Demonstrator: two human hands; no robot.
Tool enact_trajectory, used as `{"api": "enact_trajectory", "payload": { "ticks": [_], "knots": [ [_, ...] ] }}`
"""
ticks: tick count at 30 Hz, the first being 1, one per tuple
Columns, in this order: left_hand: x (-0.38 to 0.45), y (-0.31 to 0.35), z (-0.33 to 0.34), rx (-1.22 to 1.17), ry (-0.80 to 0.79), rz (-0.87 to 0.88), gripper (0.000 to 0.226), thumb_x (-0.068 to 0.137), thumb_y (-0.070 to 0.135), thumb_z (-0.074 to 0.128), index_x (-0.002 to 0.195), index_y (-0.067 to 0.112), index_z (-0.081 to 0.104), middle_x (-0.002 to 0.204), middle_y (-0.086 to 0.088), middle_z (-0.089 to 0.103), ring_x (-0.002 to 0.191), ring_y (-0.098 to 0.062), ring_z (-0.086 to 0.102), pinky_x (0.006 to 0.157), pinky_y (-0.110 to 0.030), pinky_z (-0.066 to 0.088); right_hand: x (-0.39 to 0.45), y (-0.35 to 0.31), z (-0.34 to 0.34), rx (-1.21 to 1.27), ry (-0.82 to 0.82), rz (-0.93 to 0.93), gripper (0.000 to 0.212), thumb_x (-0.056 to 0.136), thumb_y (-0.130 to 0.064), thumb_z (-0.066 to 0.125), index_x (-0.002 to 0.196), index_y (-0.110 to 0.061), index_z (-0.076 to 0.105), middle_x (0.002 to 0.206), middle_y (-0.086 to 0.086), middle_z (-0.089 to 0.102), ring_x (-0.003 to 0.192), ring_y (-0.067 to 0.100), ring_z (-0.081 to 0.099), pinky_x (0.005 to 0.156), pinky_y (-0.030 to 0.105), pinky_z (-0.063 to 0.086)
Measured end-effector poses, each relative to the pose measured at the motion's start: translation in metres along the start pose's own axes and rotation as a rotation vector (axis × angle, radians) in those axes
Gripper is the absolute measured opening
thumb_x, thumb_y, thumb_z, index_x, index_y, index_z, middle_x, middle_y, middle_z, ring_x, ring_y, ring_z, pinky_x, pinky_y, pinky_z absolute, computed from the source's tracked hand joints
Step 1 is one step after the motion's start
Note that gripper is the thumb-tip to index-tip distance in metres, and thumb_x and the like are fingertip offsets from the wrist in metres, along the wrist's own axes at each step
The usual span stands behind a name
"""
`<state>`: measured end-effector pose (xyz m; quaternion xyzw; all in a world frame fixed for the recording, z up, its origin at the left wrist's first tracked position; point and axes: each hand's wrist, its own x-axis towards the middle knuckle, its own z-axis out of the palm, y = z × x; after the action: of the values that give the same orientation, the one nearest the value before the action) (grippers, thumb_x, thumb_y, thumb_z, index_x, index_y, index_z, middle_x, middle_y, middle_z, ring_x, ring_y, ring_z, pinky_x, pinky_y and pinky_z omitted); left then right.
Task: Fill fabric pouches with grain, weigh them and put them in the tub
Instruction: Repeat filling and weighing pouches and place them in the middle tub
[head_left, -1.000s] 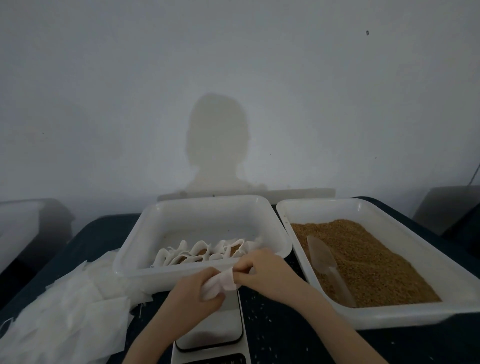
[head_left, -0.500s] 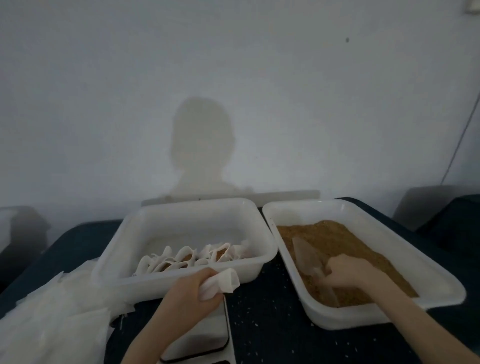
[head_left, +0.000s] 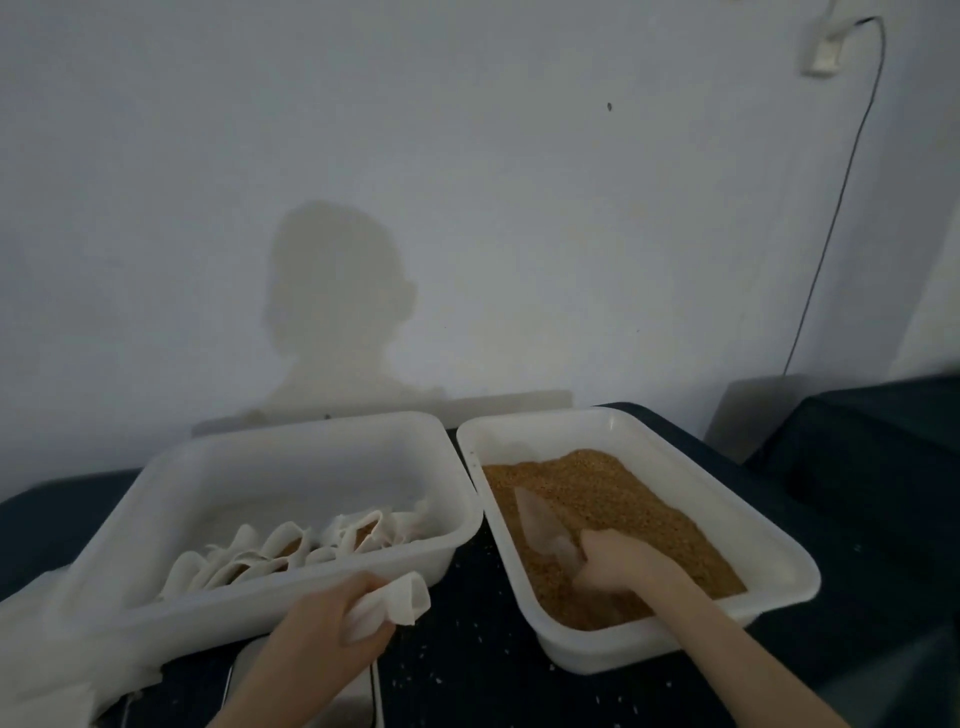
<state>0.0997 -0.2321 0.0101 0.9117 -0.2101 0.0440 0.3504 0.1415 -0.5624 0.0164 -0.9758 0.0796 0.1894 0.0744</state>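
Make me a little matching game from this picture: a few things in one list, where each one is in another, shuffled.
Things:
1. scoop
2. empty pouch
3. filled pouches
4. scale

Places:
A. in the left tub
B. in the left hand
C. under the left forearm
D. in the grain, gripped by the right hand

Pairs: 1-D, 2-B, 3-A, 4-C

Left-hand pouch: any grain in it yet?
No: the pouch held by the left hand gapes open, flat and empty.
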Motion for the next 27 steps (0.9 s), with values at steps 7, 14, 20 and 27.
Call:
{"api": "enact_trajectory", "payload": {
  "ticks": [7,14,20,27],
  "knots": [
    [-0.002,-0.009,-0.002,0.080,0.039,-0.003,0.030,0.081,0.037,0.070,0.071,0.053,0.047,0.072,0.030,0.060,0.075,0.018,0.053,0.075,0.001,0.033,-0.018,0.021,-0.036,-0.019,0.279,0.078,0.041,0.084,-0.055,0.049,0.103,-0.019,0.054,0.095,-0.004,0.056,0.087,0.014,0.056,0.065,0.026,0.042],
    [0.001,-0.014,-0.003,0.036,0.031,-0.037,0.015,0.081,0.039,0.070,0.079,0.047,0.057,0.076,0.027,0.064,0.072,0.007,0.061,0.068,-0.012,0.046,-0.038,0.043,-0.069,-0.208,0.438,0.380,0.016,0.081,-0.035,0.052,0.071,-0.025,0.046,0.075,-0.007,0.054,0.062,0.010,0.050,0.048,0.023,0.030],
    [0.000,-0.013,0.005,-0.011,-0.027,-0.057,0.008,0.082,0.041,0.070,0.081,0.041,0.061,0.079,0.031,0.063,0.079,0.011,0.060,0.067,-0.007,0.042,-0.001,0.032,-0.048,0.053,0.321,0.191,0.031,0.083,-0.049,0.060,0.087,-0.018,0.056,0.083,-0.004,0.058,0.076,0.013,0.055,0.065,0.024,0.045],
    [-0.002,-0.016,0.004,0.037,-0.064,-0.050,0.011,0.085,0.036,0.064,0.093,0.042,0.059,0.078,0.013,0.065,0.072,0.000,0.057,0.069,-0.011,0.045,0.030,0.014,-0.022,0.139,0.232,-0.057,0.013,0.089,-0.021,0.062,0.098,-0.011,0.063,0.093,0.005,0.065,0.077,0.015,0.061,0.065,0.025,0.049]
  ]
}}
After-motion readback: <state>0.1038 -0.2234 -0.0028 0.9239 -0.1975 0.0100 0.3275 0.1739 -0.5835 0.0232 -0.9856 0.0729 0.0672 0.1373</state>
